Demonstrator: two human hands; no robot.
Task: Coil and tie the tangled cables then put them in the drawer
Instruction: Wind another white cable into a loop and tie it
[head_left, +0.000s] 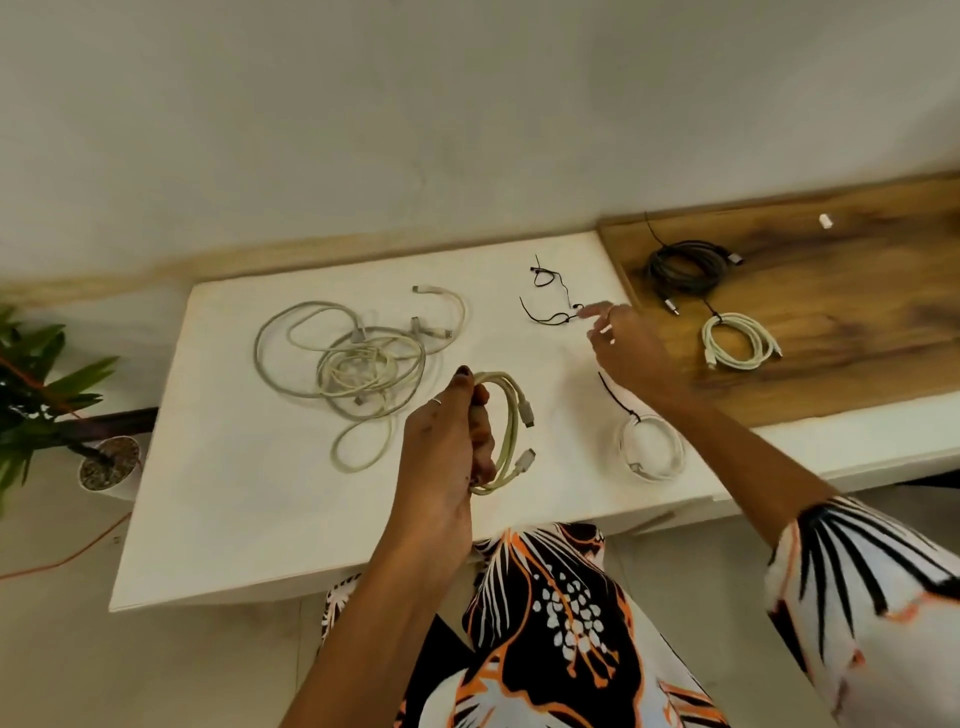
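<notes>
A plain off-white wall (467, 104) fills the upper half. Below it stands a white table (234, 519), with a wood-grain top (857, 322) adjoining at two o'clock. At nine o'clock a green potted plant (47, 384) sits on the pale floor (52, 649), which an orange cord (78, 551) crosses.

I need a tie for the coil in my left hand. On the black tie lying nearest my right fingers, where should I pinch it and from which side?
Pinch the black tie at its near end by the small head, coming from the right and above with the right hand. That end lies at the fingertips; the thin tail curves away leftward, flat on the white table, so a thumb-and-finger pinch probably suits best.
</notes>
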